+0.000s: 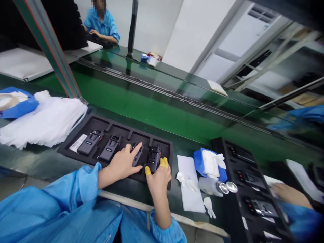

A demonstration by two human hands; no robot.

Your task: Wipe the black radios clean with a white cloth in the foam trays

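Note:
A black foam tray on the bench holds several dark handheld radios, each in its own slot. My left hand lies over the third radio, thumb and index finger spread apart, covering part of it. At the right end slot, my right hand has its thumb and fingers around the lower part of the fourth radio. Yellow finger cots cover the thumb and two fingertips of that hand. Left of my hands lie two more radios, the first radio and the second radio, with white lettering.
White sheets are piled on the left. Right of the tray are a white pad, a blue box of wipes, a bottle and another radio tray. A co-worker's hand is beyond; another person sits opposite.

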